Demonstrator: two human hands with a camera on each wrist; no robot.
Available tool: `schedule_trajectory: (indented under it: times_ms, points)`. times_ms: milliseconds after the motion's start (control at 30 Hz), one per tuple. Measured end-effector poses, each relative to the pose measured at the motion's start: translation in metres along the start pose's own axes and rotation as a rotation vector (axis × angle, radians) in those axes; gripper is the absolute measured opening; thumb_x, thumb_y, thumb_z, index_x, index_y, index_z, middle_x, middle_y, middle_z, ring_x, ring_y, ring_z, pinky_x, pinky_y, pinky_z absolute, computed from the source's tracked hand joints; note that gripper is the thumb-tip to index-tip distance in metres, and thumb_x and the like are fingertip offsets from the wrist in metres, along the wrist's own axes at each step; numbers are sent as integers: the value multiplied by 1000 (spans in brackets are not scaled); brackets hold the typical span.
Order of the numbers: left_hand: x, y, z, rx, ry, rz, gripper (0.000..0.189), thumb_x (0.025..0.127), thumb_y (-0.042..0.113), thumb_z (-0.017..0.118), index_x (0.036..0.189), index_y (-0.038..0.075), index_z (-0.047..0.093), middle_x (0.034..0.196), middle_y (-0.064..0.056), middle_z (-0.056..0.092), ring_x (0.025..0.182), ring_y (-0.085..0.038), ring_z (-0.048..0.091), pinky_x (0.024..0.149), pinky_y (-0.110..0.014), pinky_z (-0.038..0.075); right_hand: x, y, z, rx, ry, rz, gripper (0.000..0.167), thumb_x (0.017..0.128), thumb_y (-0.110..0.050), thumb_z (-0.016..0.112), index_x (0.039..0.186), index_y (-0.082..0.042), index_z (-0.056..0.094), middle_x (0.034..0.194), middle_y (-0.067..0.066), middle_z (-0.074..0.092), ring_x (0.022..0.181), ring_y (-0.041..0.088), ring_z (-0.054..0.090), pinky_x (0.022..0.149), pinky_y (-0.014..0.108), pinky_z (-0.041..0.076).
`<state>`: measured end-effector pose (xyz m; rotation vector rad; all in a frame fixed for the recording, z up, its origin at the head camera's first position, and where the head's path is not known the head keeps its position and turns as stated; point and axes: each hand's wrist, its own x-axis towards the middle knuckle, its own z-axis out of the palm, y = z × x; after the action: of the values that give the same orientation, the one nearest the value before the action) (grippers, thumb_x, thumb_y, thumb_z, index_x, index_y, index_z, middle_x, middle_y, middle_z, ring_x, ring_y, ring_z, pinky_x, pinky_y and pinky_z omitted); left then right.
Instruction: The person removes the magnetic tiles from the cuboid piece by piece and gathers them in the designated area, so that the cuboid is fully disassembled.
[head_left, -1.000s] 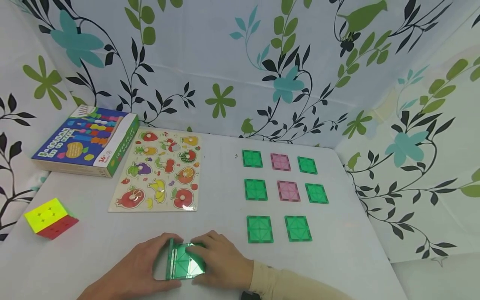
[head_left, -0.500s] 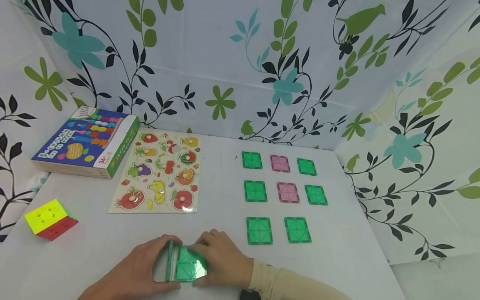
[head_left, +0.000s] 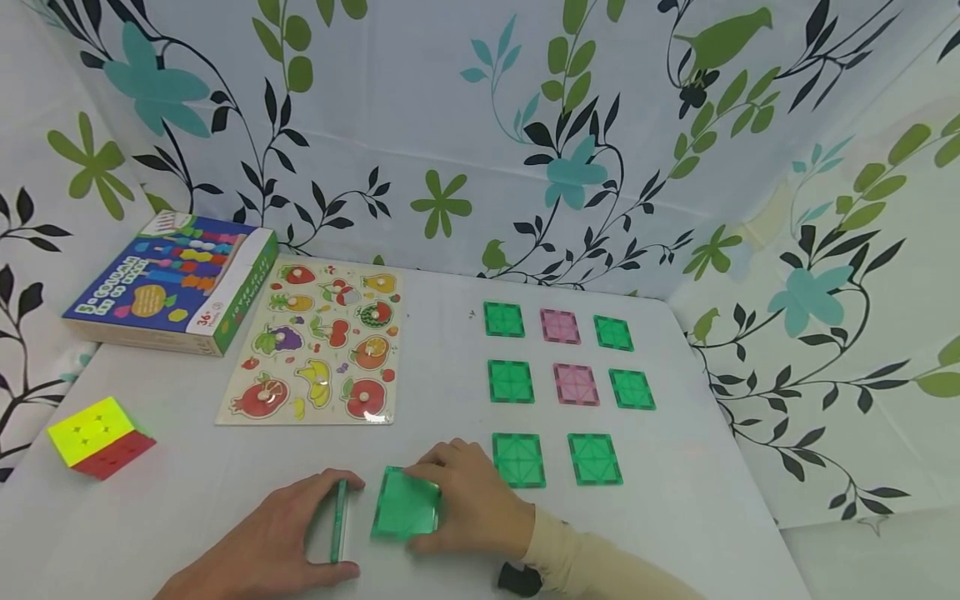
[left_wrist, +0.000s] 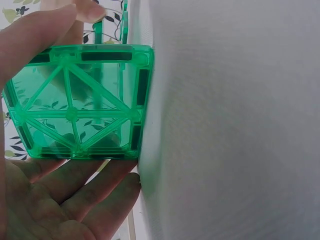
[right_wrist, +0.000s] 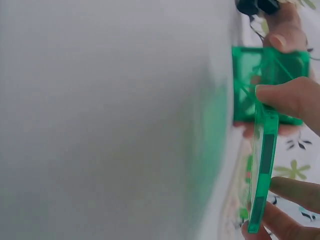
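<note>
In the head view my left hand (head_left: 273, 533) grips a translucent green magnetic tile (head_left: 340, 521) by opposite edges, thumb on one and fingers on the other. The tile stands upright; the left wrist view shows its square face (left_wrist: 102, 114) with ribs, one edge down at the white cloth. To its right, my right hand (head_left: 472, 508) pinches a second green square tile (head_left: 403, 508) between thumb and fingers. This tile is seen edge-on in the right wrist view (right_wrist: 264, 170), apart from the left one and just above the cloth.
Laid out in rows on the right are several flat green tiles (head_left: 517, 460) and two pink ones (head_left: 576, 384). A fruit puzzle board (head_left: 348, 392), a blue box (head_left: 168, 275) and a yellow-and-red puzzle cube (head_left: 101, 437) stand left. Patterned fabric (head_left: 360, 125) rises behind.
My right hand has drawn its green tile rightward and slightly away from me, off from beside the upright tile. The left hand and its tile have stayed put.
</note>
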<state>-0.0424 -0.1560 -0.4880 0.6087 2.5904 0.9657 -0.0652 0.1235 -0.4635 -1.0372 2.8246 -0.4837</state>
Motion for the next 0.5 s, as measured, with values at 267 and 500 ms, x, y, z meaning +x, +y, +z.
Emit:
schedule_trajectory:
  times_ms: [267, 500]
  points:
    - [1, 1, 0, 12, -16, -23, 86, 67, 72, 82, 135, 31, 51, 133, 12, 60, 108, -11, 56, 91, -37, 61, -17, 32, -37, 109, 87, 61, 75, 65, -43, 93, 133, -26, 68, 121, -11, 62, 112, 7, 52, 92, 30, 50]
    - [-1, 0, -1, -21, -36, -46, 86, 67, 69, 84, 137, 33, 49, 135, 8, 59, 108, -16, 56, 89, -40, 62, -48, 85, -75, 48, 198, 72, 80, 55, -38, 97, 128, -16, 71, 119, -5, 65, 109, 14, 60, 88, 37, 56]
